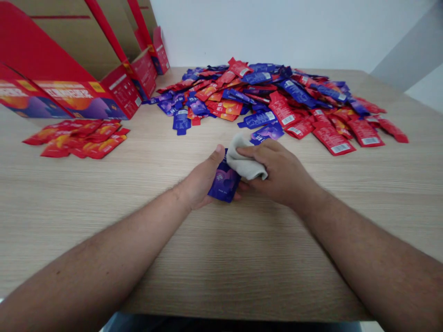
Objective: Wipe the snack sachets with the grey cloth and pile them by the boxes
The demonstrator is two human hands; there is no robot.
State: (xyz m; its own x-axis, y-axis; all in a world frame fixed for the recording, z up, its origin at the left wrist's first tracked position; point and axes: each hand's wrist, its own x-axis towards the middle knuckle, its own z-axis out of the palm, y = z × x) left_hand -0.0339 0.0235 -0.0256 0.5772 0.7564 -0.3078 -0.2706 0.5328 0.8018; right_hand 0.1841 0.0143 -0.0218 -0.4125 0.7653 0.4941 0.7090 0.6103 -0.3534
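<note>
Purple foil sachet [224, 182] clamped in left hand [202, 177], near middle of wooden tabletop [221, 258]; white cloth [246, 159] pressed onto it by right hand [278, 173], both hands close together. Farther off, heap of red and purple sachets [263, 94], and red cardboard display boxes [119, 90].

That sachet [224, 180] is deep purple with a pale print, the cloth [244, 159] off-white, the desk [221, 258] streaky light wood
</note>
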